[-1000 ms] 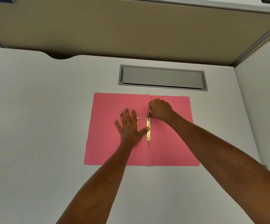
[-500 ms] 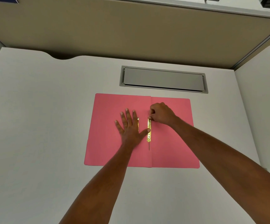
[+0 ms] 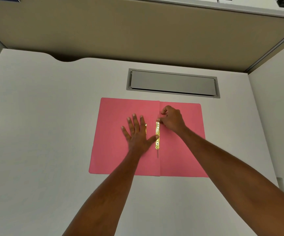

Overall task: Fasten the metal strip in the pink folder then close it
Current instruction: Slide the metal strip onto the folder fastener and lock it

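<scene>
The right hand (image 3: 172, 119) curls its fingertips in a narrow pinch at the top end of the metal strip (image 3: 157, 135), which lies along the spine of the open pink folder (image 3: 180, 159). The left hand (image 3: 137, 132) lies flat, fingers spread, thumb touching the strip, on the white desk (image 3: 44, 133).

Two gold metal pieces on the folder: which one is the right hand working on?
The long metal strip by the spine; right hand pinches its top end. The other gold piece lies mostly under the left hand.
</scene>
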A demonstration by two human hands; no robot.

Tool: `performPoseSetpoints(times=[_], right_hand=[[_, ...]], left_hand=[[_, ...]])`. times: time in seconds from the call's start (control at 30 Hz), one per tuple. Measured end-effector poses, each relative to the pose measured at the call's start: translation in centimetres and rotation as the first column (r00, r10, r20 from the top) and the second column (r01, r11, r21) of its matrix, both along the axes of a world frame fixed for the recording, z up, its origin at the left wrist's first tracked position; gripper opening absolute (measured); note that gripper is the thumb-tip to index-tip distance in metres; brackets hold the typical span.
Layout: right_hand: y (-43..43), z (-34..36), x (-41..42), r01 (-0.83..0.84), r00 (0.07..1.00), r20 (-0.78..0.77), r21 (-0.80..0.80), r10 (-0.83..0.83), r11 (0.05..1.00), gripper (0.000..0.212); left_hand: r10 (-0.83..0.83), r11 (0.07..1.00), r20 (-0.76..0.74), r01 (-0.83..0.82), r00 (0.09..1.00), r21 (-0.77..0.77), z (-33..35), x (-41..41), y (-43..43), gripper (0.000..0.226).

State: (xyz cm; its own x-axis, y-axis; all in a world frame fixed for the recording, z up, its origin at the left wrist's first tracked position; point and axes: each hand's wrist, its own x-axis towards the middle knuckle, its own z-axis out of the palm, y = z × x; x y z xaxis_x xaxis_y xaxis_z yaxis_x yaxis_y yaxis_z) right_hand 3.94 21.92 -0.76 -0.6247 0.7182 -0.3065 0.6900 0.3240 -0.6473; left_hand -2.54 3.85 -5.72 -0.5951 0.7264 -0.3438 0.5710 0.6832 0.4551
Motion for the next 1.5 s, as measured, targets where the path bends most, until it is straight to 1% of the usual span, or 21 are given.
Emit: performPoseSetpoints(times=[0.07, 0.13, 0.2, 0.23, 0.33, 0.4, 0.5, 0.57, 0.6, 0.7, 0.8, 0.87, 0.97, 1.03, 1.13, 1.17, 1.23, 1.3, 1.37, 1.4, 1.5], right_hand=[[-0.5, -0.3, 0.1, 0.014, 1.000, -0.012, 0.038, -0.014, 0.999, 0.033], [-1.3, -0.7, 0.7, 0.019, 0.999, -0.041, 0.070, -0.016, 0.997, 0.025], [-2.7, -1.1, 1.8, 0.006, 0.999, -0.054, 0.136, 0.001, 0.991, 0.016], [-3.7, -1.2, 2.6, -0.014, 0.998, -0.053, 0.173, 0.024, 0.985, 0.015], [-7.3, -1.2, 5.3, -0.115, 0.993, 0.003, 0.290, 0.120, 0.950, 0.031], [-9.8, -1.2, 7.0, -0.154, 0.988, 0.033, 0.362, 0.153, 0.919, 0.037], [-12.8, -1.4, 8.7, -0.127, 0.992, 0.049, 0.371, 0.117, 0.920, 0.046], [-13.8, -1.8, 9.2, -0.141, 0.990, 0.067, 0.389, 0.125, 0.910, 0.055], [-14.0, -1.8, 9.4, -0.137, 0.991, 0.058, 0.399, 0.124, 0.907, 0.057], [-14.3, -1.9, 9.3, -0.115, 0.993, 0.019, 0.434, 0.119, 0.894, 0.055], [-14.2, -2.2, 9.7, -0.200, 0.980, 0.087, 0.473, 0.181, 0.858, 0.054], [-14.2, -3.0, 10.3, -0.237, 0.972, 0.126, 0.487, 0.201, 0.841, 0.053], [-14.3, -4.2, 10.9, -0.253, 0.967, 0.148, 0.494, 0.206, 0.832, 0.053], [-14.7, -4.5, 10.8, -0.265, 0.964, 0.160, 0.470, 0.214, 0.842, 0.054], [-14.8, -4.6, 10.7, -0.280, 0.958, 0.179, 0.431, 0.223, 0.858, 0.057], [-14.8, -4.5, 10.8, -0.285, 0.956, 0.185, 0.418, 0.227, 0.862, 0.058], [-14.7, -4.6, 11.0, -0.295, 0.953, 0.193, 0.396, 0.235, 0.870, 0.059], [-14.6, -4.7, 11.1, -0.295, 0.952, 0.191, 0.379, 0.238, 0.877, 0.059], [-14.6, -4.6, 11.1, -0.304, 0.949, 0.196, 0.374, 0.246, 0.876, 0.061], [-14.5, -4.5, 11.0, -0.311, 0.947, 0.204, 0.369, 0.250, 0.876, 0.062], [-14.7, -4.3, 10.8, -0.324, 0.939, 0.227, 0.337, 0.257, 0.884, 0.063]], left_hand=[[-0.001, 1.000, 0.002, 0.001, 1.000, -0.002, 0.0, 0.0, 0.1, 0.119], [0.000, 1.000, 0.002, 0.000, 1.000, -0.002, 0.0, 0.0, 0.1, 0.119], [0.001, 1.000, -0.002, -0.001, 1.000, -0.001, 0.0, 0.0, 0.0, 0.119], [0.001, 1.000, -0.004, -0.001, 1.000, 0.001, 0.0, 0.1, -0.1, 0.119], [-0.001, 1.000, -0.009, 0.001, 1.000, -0.006, 0.0, 0.1, -0.1, 0.120], [-0.002, 1.000, -0.011, 0.002, 1.000, -0.013, -0.1, 0.0, -0.1, 0.122], [0.000, 1.000, -0.016, -0.001, 1.000, -0.011, -0.1, -0.2, 0.0, 0.121], [0.006, 1.000, -0.017, -0.006, 1.000, -0.005, 0.0, -0.3, 0.1, 0.120], [0.009, 1.000, -0.014, -0.009, 1.000, 0.000, 0.1, -0.2, 0.0, 0.119], [0.016, 1.000, -0.001, -0.016, 1.000, 0.005, 0.1, -0.2, -0.1, 0.117], [-0.005, 1.000, 0.017, 0.005, 1.000, 0.004, 0.1, -0.5, 0.0, 0.115], [-0.038, 0.999, 0.038, 0.037, 0.999, 0.020, 0.1, -0.8, -0.5, 0.109], [-0.105, 0.993, -0.015, 0.106, 0.994, 0.058, -0.5, -1.2, -3.4, 0.095], [-0.099, 0.992, -0.045, 0.102, 0.994, 0.074, -0.7, -1.0, -6.1, 0.092], [0.009, 0.996, -0.020, -0.007, 1.000, 0.090, -0.7, -0.1, -9.8, 0.094], [0.070, 0.994, -0.028, -0.068, 0.997, 0.084, -0.3, 0.2, -11.0, 0.093], [0.261, 0.964, -0.056, -0.258, 0.964, 0.064, 0.3, 0.7, -13.3, 0.087], [0.477, 0.878, -0.049, -0.475, 0.877, 0.057, 1.4, 1.0, -15.0, 0.077], [0.627, 0.776, 0.004, -0.625, 0.779, 0.084, 2.8, 1.3, -15.9, 0.074], [0.663, 0.742, 0.032, -0.663, 0.748, 0.104, 3.3, 1.4, -16.1, 0.073], [0.713, 0.676, 0.116, -0.722, 0.691, 0.146, 4.2, 0.7, -16.2, 0.070]])
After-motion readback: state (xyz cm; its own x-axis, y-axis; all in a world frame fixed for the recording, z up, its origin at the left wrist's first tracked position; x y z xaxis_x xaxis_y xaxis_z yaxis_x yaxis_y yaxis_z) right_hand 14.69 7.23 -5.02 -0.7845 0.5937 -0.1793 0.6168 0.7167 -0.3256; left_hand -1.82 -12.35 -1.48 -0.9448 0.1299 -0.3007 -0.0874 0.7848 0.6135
